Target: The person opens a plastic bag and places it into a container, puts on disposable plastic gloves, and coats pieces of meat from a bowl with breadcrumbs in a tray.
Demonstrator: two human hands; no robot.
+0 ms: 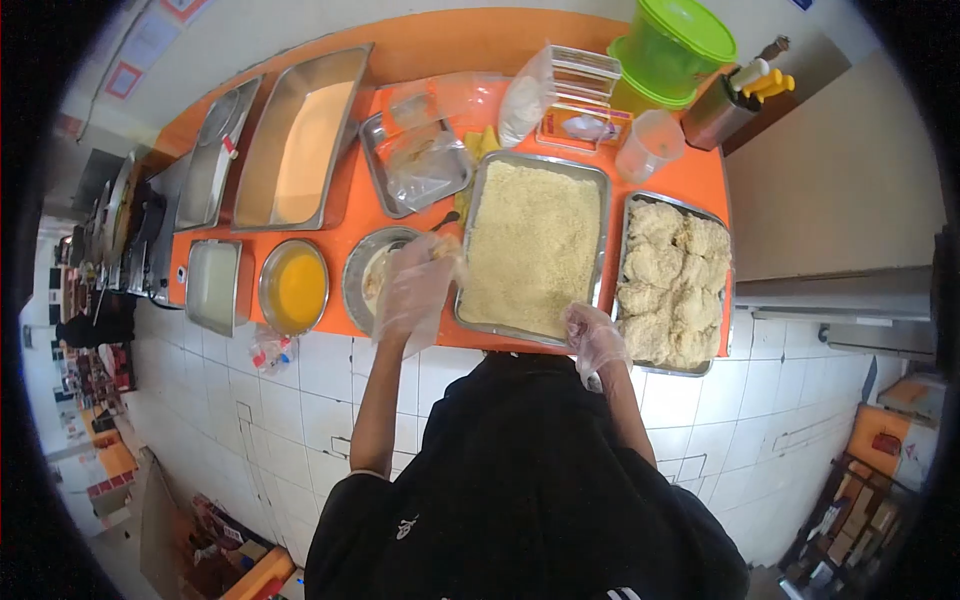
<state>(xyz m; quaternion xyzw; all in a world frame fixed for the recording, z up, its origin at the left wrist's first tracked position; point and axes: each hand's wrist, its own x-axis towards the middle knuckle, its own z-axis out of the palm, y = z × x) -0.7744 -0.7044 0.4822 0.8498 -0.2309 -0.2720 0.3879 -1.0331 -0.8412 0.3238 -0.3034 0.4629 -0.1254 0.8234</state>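
My left hand (415, 287), in a loose clear plastic glove, is over the right side of a steel bowl (352, 285) with a pale mixture in it. Its fingers are closed round a small tan piece, blurred and partly hidden by the glove, near the left rim of the crumb tray. That metal tray (609, 215) holds a flat layer of pale yellow breadcrumbs (535, 240). Also gloved, my right hand (597, 340) is curled over the tray's near right corner. A dark-handled utensil (446, 221) leans at the bowl's rim.
To the right, a tray holds several crumb-coated pieces (675, 285). Left are a bowl of orange-yellow liquid (299, 288), a pan of whitish liquid (213, 285) and a deep steel pan (345, 130). Behind stand a tray with plastic bags (420, 165), green tubs (675, 45) and a knife block (715, 112).
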